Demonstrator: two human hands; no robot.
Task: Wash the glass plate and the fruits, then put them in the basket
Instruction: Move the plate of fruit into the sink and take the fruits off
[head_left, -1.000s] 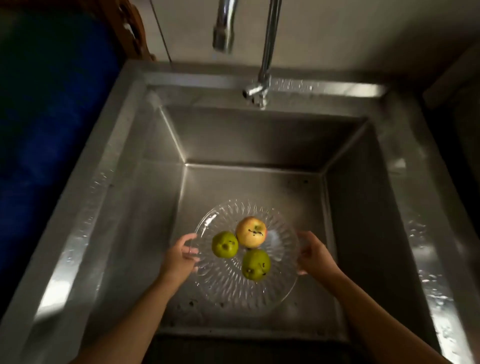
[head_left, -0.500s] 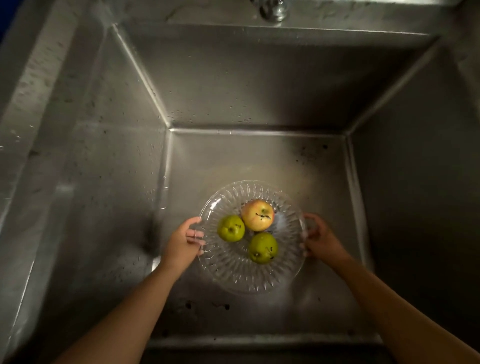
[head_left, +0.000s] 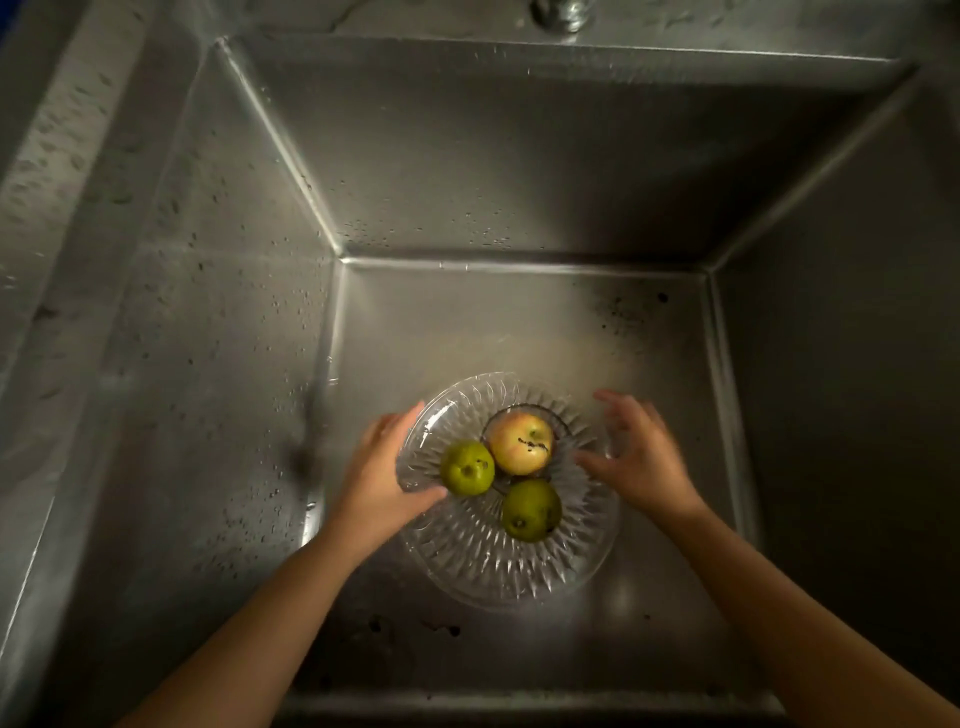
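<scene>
A clear ribbed glass plate (head_left: 493, 564) lies low in the steel sink (head_left: 467, 166), near its floor. It holds three fruits: a yellow-red apple (head_left: 521, 441), a green fruit (head_left: 467, 467) to its left, and a second green fruit (head_left: 531, 510) in front. My left hand (head_left: 376, 473) holds the plate's left rim, with the thumb on top beside the left green fruit. My right hand (head_left: 641, 457) is blurred, with its fingers spread over the plate's right side and nothing in them. The basket is out of view.
The sink walls rise steeply on all sides and are dotted with water drops. The faucet base (head_left: 560, 13) shows at the top edge. Dark specks (head_left: 631, 312) lie on the sink floor behind the plate and in front of it.
My right hand has let go of the plate's right rim and now spreads over the plate. The plate sank lower in the sink, and the view dropped closer to the basin.
</scene>
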